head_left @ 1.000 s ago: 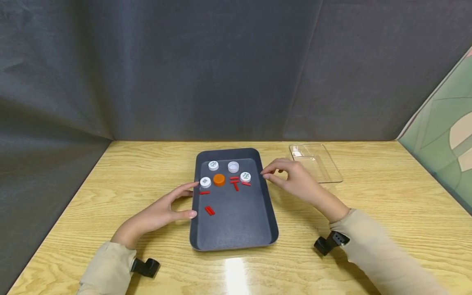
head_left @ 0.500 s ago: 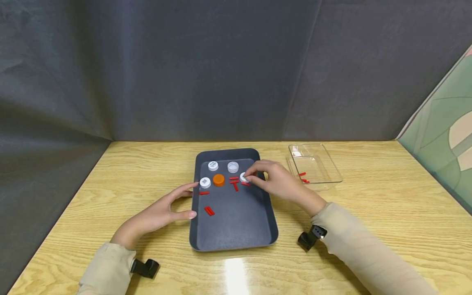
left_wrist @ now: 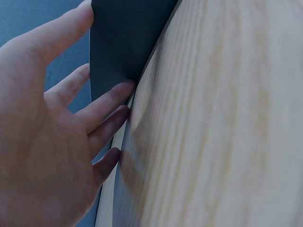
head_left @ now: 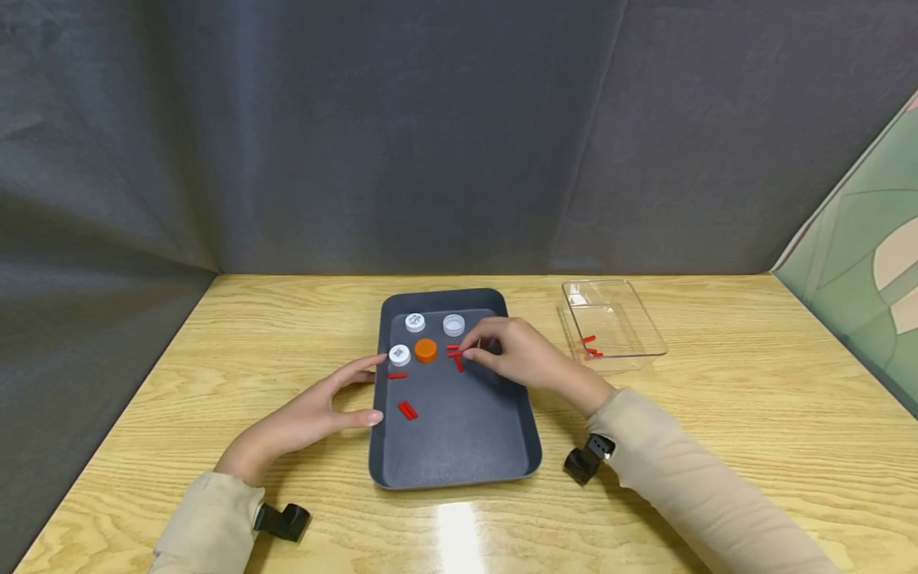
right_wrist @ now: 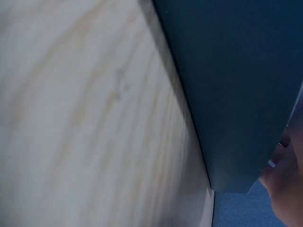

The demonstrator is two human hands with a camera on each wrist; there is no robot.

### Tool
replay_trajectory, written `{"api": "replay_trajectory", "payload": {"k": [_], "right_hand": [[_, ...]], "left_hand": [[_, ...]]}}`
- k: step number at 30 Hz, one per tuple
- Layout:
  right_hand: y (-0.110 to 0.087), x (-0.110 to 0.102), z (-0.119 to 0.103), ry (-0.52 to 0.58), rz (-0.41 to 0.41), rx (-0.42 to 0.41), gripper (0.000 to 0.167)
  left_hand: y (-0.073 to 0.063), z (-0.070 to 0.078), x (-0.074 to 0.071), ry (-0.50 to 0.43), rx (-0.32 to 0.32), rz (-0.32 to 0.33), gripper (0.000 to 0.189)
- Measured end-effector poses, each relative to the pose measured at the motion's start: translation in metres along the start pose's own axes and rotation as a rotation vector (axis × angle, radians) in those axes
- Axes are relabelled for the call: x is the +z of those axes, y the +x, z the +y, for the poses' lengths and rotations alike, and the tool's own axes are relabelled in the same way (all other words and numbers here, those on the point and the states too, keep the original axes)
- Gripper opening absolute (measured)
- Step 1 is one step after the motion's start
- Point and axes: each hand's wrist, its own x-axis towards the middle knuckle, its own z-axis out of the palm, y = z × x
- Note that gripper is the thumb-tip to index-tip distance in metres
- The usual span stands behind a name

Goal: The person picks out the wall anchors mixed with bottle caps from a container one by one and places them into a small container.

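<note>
In the head view my left hand [head_left: 308, 414] stays at the left side of the dark grey tray [head_left: 459, 470]. Its thumb and fingers are extended, and the left wrist view has the fingertips against the tray's outer wall. Over the tray's right part reaches my right hand [head_left: 523, 355], thumb and forefinger bent close to small red sticks [head_left: 454, 347]. Whether they pinch one is too small to tell. Left of these lie an orange cap [head_left: 425, 351] and a white cap [head_left: 399, 355]. The right wrist view shows mostly tray wall, with part of the hand at its edge.
Behind sit another white cap [head_left: 414, 322] and an upturned white cap [head_left: 453, 324]. More red sticks [head_left: 407, 410] lie at the tray's left. A clear plastic box [head_left: 620, 327] with several red sticks stands right of the tray. A dark curtain [head_left: 430, 159] hangs behind the table.
My right hand has moved left from the tray's right rim to the red sticks, covering a white cap. Red sticks in the clear box have come into sight. My left hand has kept still.
</note>
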Motion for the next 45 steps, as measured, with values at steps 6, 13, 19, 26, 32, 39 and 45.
{"api": "replay_trajectory", "payload": {"k": [6,13,19,26,32,39,45], "right_hand": [[0.004,0.004,0.0,-0.023,-0.037,0.0,0.008],[0.009,0.003,0.001,-0.078,-0.101,-0.025,0.01],[0.013,0.003,0.002,-0.116,-0.146,-0.027,0.013],[0.016,0.003,0.001,-0.12,-0.184,-0.017,0.018],[0.018,0.004,0.002,-0.137,-0.203,-0.005,0.019],[0.019,0.006,0.001,-0.171,-0.196,-0.003,0.019],[0.018,0.008,0.002,-0.208,-0.189,0.005,0.015]], "left_hand": [[0.0,0.0,0.0,-0.006,-0.002,-0.001,0.081],[0.001,-0.001,0.001,-0.02,0.001,-0.007,0.081],[0.001,-0.001,0.0,-0.023,0.003,-0.007,0.08],[0.001,-0.001,0.0,-0.022,0.008,-0.005,0.08],[0.001,-0.001,0.0,-0.034,0.015,-0.012,0.08],[0.0,-0.001,0.001,-0.025,0.007,-0.008,0.08],[0.0,-0.001,0.002,-0.013,0.013,-0.006,0.078]]}}
